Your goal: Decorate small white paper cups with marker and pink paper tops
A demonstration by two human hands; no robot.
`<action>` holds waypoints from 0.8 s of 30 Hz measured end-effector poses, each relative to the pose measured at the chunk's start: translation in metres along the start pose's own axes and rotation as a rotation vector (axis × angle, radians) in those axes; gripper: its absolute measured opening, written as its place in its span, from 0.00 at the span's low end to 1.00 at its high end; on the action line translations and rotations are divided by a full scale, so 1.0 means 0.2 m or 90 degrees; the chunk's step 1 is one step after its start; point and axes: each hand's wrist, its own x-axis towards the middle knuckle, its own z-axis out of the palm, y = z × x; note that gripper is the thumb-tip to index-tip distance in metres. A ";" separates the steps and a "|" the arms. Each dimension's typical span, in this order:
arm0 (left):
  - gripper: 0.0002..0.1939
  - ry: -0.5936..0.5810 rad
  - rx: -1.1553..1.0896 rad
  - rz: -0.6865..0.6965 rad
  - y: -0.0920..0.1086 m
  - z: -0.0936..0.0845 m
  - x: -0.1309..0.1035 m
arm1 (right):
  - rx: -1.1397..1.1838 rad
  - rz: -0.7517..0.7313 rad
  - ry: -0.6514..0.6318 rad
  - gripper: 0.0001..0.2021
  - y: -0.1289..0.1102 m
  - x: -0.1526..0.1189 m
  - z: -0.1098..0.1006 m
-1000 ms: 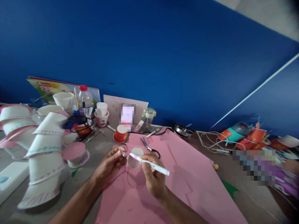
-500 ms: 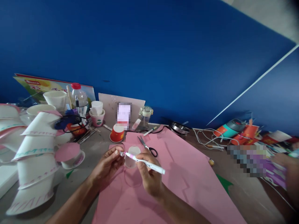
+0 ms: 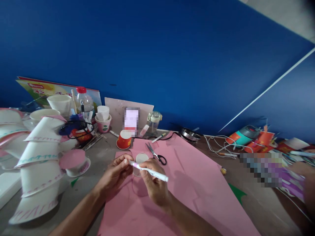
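Observation:
My right hand [image 3: 156,185] grips a white marker [image 3: 155,174] with a pink band, its tip end pointing left. In the fingers of my left hand [image 3: 118,170] is the small marker cap [image 3: 131,162], mostly hidden. The marker's front end now meets the cap, with no gap showing between them. Behind the marker, a small white paper cup [image 3: 142,158] stands on the pink paper [image 3: 194,186], partly covered by my right hand. Just beyond my right hand lie open scissors [image 3: 155,153] with black handles.
A red paper cup [image 3: 124,140] and a lidded clear bottle [image 3: 154,121] stand behind. Decorated paper cups [image 3: 39,173] form a chain at left, near a pink-topped cup [image 3: 72,159]. White cables [image 3: 214,144] lie at right, where another person's hand [image 3: 301,170] shows.
The marker has moved left, closing the gap between its tip and the cap in my left fingers. The view has shifted slightly.

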 end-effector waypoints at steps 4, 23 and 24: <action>0.16 -0.007 0.009 0.000 0.00 0.01 0.00 | 0.016 0.001 -0.015 0.07 0.01 -0.01 0.01; 0.19 0.001 0.043 -0.014 0.00 0.05 -0.04 | -0.006 -0.064 -0.149 0.08 -0.02 0.02 -0.02; 0.20 0.000 0.050 -0.013 0.00 0.05 -0.04 | -0.009 -0.064 -0.151 0.08 -0.02 0.01 -0.02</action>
